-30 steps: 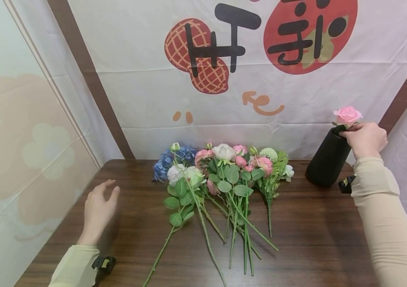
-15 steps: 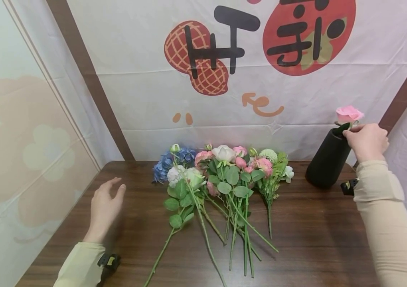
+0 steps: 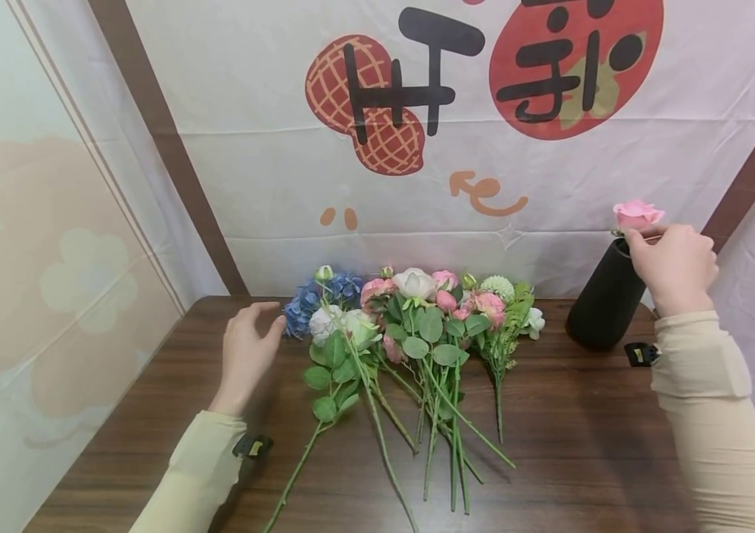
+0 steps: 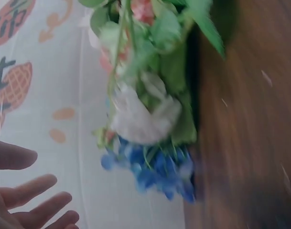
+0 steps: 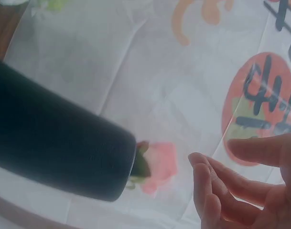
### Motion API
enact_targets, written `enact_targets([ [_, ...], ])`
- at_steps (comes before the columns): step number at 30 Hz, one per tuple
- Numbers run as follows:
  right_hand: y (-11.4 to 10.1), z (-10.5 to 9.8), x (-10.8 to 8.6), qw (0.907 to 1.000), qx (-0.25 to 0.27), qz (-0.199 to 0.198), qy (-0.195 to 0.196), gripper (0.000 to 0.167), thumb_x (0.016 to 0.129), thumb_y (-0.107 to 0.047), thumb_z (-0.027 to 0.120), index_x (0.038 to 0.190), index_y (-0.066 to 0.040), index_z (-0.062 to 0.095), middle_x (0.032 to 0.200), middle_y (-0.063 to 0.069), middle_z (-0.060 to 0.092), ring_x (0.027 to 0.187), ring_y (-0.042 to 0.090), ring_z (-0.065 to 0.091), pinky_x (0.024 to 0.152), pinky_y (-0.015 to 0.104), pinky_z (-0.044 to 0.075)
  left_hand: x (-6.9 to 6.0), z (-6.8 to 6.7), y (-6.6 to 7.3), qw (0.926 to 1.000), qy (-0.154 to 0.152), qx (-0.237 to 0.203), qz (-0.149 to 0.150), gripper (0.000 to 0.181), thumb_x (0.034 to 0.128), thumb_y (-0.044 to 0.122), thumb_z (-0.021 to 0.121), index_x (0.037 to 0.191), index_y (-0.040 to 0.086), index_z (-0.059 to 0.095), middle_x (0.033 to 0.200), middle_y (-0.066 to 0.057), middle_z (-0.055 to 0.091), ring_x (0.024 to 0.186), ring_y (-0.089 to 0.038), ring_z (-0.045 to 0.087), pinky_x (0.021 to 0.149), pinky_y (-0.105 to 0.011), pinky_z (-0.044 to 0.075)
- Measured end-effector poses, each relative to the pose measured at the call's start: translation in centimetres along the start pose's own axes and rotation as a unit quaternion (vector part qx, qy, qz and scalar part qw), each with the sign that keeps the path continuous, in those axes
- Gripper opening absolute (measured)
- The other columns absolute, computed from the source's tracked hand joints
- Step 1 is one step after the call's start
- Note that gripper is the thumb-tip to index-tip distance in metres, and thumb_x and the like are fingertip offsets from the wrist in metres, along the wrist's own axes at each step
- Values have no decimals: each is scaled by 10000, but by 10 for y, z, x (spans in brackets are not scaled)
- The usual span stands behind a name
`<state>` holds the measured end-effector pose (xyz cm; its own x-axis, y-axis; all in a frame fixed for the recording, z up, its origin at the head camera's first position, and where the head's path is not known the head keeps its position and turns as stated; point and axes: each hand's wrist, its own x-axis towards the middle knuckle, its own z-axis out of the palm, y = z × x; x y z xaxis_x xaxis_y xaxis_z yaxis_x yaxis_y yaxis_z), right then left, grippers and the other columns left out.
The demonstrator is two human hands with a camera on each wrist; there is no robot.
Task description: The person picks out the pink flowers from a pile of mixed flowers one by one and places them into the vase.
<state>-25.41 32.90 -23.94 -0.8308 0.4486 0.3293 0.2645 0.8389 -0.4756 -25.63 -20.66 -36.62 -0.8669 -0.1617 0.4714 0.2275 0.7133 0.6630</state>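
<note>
A pink rose stands in the mouth of a black vase. My right hand is beside the vase's rim; in the right wrist view, its thumb is apart from loosely bent fingers, which hold nothing and do not touch the rose. The rose's stem is hidden inside the vase. At the left end of the flower pile, my left hand has its fingers spread near the blue hydrangea. The left wrist view shows a gap between those fingers and the petals.
White roses, pink flowers, a green pompom flower and fern-like greenery lie mid-table, stems toward the front. A printed cloth hangs behind the wooden table.
My left hand has moved right and away from me, toward the blue hydrangea. My right hand has let go of the rose, which now leans slightly more to the left.
</note>
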Motion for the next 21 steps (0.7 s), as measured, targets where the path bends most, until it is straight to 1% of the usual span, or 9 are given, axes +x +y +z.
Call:
enact_targets([
  [3, -4, 5, -7, 9998, 87, -154, 100, 621, 922, -539, 372, 1153, -22, 628, 1114, 359, 552, 985, 575, 486, 695, 625, 408, 3, 10, 13, 10000, -12, -63, 63, 320, 891, 167, 619, 1173, 15, 626, 1197, -225, 605, 1114, -412, 498, 969, -509, 356],
  [8, -10, 21, -16, 9986, 239, -419, 209, 570, 934, -535, 374, 1136, -81, 654, 1083, 261, 632, 978, 532, 522, 692, 609, 409, 5, 27, 35, 9993, -87, -308, 167, 315, 866, 167, 649, 1150, 31, 649, 1165, -198, 625, 1046, -374, 520, 910, -478, 384],
  [11, -13, 32, -23, 9975, 324, -561, 290, 547, 938, -521, 397, 1115, -81, 669, 1047, 211, 672, 980, 496, 546, 693, 602, 415, 5, 36, 46, 9986, -169, -469, 174, 299, 848, 162, 669, 1121, 39, 660, 1111, -188, 636, 1021, -357, 529, 887, -467, 390],
  [14, -14, 44, -30, 9961, 335, -733, 363, 500, 944, -480, 441, 1090, -67, 683, 998, 185, 696, 936, 471, 583, 651, 578, 429, 3, 45, 55, 9979, -263, -559, 205, 269, 840, 159, 686, 1083, 44, 669, 1065, -175, 646, 997, -339, 554, 858, -450, 415],
  [17, -14, 56, -36, 9953, 287, -857, 349, 475, 946, -459, 461, 1077, -65, 692, 969, 171, 708, 865, 468, 615, 593, 546, 432, 1, 53, 61, 9970, -330, -671, 210, 237, 839, 153, 690, 1054, 55, 678, 1047, -150, 660, 969, -319, 578, 822, -423, 436],
  [21, -14, 70, -45, 9959, 288, -854, 113, 494, 948, -483, 444, 1091, -80, 689, 985, 161, 709, 828, 478, 623, 552, 522, 435, -1, 62, 72, 9952, -392, -867, 218, 200, 839, 141, 688, 1025, 68, 689, 1020, -119, 678, 922, -291, 603, 782, -396, 457],
])
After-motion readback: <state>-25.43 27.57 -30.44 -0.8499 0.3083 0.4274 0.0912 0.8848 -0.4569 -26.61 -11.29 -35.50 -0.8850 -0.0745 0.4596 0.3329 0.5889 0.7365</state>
